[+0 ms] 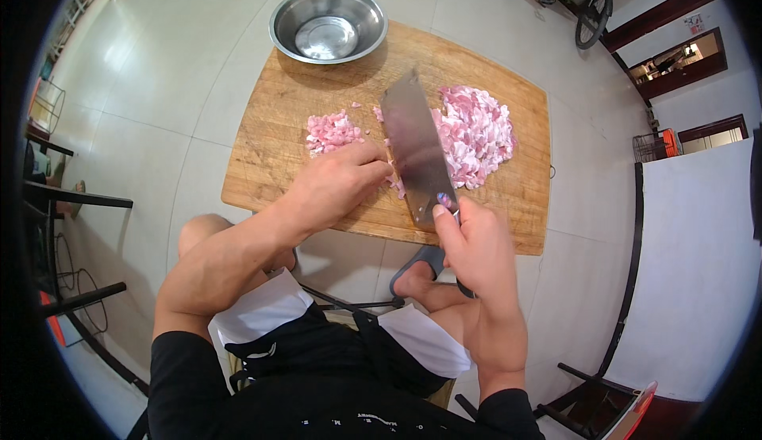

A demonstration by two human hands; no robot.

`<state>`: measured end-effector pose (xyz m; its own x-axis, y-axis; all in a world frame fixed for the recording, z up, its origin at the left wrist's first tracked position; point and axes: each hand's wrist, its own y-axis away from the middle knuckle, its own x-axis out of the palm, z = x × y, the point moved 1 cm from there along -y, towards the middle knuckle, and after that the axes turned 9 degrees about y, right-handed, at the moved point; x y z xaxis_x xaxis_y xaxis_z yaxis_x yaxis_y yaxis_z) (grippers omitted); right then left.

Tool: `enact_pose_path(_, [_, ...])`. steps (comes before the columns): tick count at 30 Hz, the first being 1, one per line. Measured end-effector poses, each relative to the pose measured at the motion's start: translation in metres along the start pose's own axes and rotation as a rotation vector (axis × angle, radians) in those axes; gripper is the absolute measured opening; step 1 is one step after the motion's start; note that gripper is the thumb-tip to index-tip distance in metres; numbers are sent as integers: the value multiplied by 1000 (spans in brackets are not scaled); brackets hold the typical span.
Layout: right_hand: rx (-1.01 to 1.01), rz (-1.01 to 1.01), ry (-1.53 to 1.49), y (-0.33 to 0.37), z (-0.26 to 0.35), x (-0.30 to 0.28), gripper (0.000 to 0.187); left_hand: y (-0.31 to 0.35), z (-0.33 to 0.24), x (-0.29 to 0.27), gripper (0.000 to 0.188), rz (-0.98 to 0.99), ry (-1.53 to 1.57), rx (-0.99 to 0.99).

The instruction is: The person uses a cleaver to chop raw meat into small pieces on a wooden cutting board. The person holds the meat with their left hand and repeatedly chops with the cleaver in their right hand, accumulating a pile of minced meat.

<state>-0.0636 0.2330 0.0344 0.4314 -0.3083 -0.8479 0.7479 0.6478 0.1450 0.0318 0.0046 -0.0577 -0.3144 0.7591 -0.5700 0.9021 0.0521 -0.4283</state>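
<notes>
My right hand is closed around the handle of a wide cleaver, whose blade stands over the middle of the wooden cutting board. Left of the blade, my left hand has its fingers bent and pressed together close to the steel, over small pink bits of meat; what the fingertips hold is hidden. Beyond that hand lies a small pile of diced meat. On the blade's right is a larger heap of sliced pink meat. A few scraps lie along the blade's edge.
An empty steel bowl rests at the board's far left corner. Black chair legs stick out at the left. A bicycle stands at the far right, and a white panel is on the right. My knees are below the board's near edge.
</notes>
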Motion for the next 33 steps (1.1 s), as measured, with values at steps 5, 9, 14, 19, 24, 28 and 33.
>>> enact_pose_path(5, [-63, 45, 187, 11, 10, -4, 37, -2, 1, 2, 14, 43, -48, 9])
enact_pose_path(9, [-26, 127, 183, 16, 19, -14, 35, -2, 3, 3, 12, 42, -29, 13])
enact_pose_path(14, [13, 129, 149, 18, 20, -14, 35, -6, 3, 2, 11, 53, 7, 1])
enact_pose_path(19, [5, 183, 207, 3, 12, -1, 40, -7, 4, 2, 10, 84, -7, -6])
enact_pose_path(24, [17, 139, 155, -18, 13, 20, 38, -5, 6, 2, 11, 119, -24, -8])
enact_pose_path(28, [-30, 35, -12, -41, -1, 28, 36, -7, 9, 5, 13, 105, -27, 63])
enact_pose_path(33, [113, 71, -390, -52, -14, 32, 36, -2, 5, 3, 20, 84, -27, 79])
